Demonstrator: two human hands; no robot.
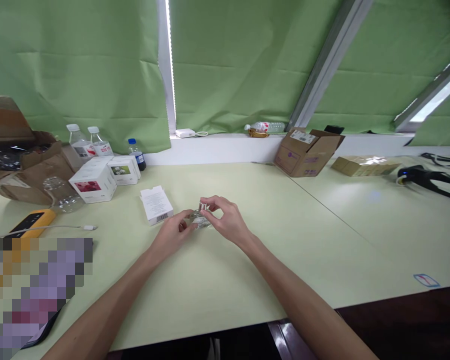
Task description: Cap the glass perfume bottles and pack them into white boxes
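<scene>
A small clear glass bottle (201, 220) stands on the table in front of me, partly hidden by my fingers. My left hand (171, 232) is closed on its left side, thumb in front. With thumb and fingertips, my right hand (227, 220) pinches the shiny silver cap (202, 205) at the bottle's top. Whether the cap sits fully on the neck I cannot tell. Just left of the bottle lies a white carton (156, 204) with printed text and a barcode, its top flap up.
White boxes (93, 182), a clear plastic jar (62, 195) and a dark-drink bottle (137, 154) are at left. A yellow device (33, 222) with a white cable (71, 227) lies nearer. An open cardboard box (303, 152) and black headgear-like device (427, 180) stand at right.
</scene>
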